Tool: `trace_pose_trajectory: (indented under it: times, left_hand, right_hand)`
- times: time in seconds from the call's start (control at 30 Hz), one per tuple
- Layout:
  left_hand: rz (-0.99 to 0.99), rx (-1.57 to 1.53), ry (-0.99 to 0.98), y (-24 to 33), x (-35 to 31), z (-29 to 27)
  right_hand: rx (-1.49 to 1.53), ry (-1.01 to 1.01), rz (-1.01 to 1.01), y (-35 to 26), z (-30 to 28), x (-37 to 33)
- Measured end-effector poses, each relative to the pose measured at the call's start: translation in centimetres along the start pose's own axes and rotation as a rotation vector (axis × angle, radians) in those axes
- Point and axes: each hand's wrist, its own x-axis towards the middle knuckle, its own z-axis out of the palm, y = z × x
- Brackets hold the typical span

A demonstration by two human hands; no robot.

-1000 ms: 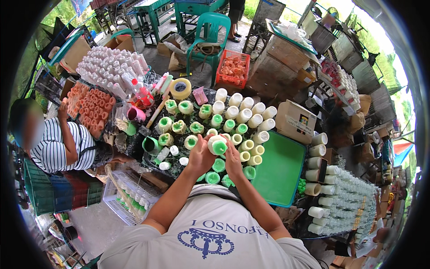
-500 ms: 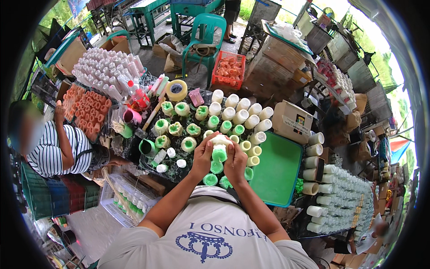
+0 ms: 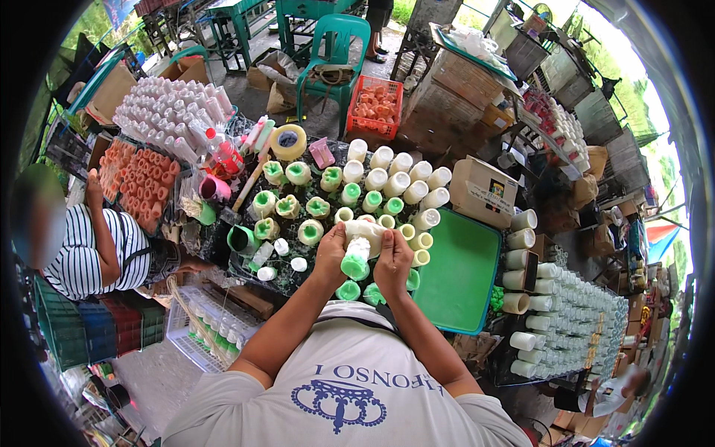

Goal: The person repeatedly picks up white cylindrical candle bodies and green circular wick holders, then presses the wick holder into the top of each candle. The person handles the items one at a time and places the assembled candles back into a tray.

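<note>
Both of my hands are closed on a cream, rubbery-looking mould (image 3: 369,232), in front of my chest over the table. My left hand (image 3: 330,255) pinches its left side, and my right hand (image 3: 394,262) grips the right side. Between them a white and green cast piece (image 3: 356,262) sticks out, its green end toward me. Its inner end is hidden in the mould. Green-filled cups (image 3: 348,290) stand just below my hands. Beyond them are several cream moulds with green filling (image 3: 310,232) and rows of white cylinders (image 3: 398,182).
A green tray (image 3: 462,276) lies right of my hands, with a cardboard box (image 3: 484,191) behind it. Tape (image 3: 287,141), a hammer (image 3: 249,186) and a bottle (image 3: 223,153) lie back left. A person in stripes (image 3: 97,246) sits left. White cylinders fill a table (image 3: 573,328) at right.
My hands have moved slightly apart, stretching the cream mould sideways. More of the white part of the cast piece now shows above its green end. The whole view has shifted slightly.
</note>
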Motion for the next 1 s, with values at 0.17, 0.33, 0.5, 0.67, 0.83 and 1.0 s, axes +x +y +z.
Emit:
trace_pose_trajectory:
  times: [0.17, 0.33, 0.5, 0.67, 0.83, 1.0]
  left_hand:
    - [-0.192, -0.195, 0.031, -0.5, 0.8, -1.7]
    - [-0.365, -0.241, 0.056, -1.6, 1.9, -4.5]
    - [-0.455, -0.325, 0.047, -3.1, 1.1, -4.3]
    - [-0.326, -0.281, 0.174, -2.6, 0.3, -3.2]
    - [0.139, 0.165, 0.253, -0.1, 0.8, -1.4]
    - [0.393, 0.828, 0.084, 0.6, 0.4, -1.8]
  right_hand:
    - [0.04, -0.002, 0.125, 2.3, 0.0, 0.1]
    - [0.228, -0.032, 0.235, 5.0, 0.7, 0.1]
    - [0.456, -0.107, 0.423, 6.3, 0.8, 0.4]
    - [0.263, -0.108, 0.538, 6.5, 0.3, 0.2]
    - [0.723, -0.55, 0.921, 3.9, -3.1, 1.8]
    - [0.304, -0.837, 0.536, 2.3, -3.6, 1.9]
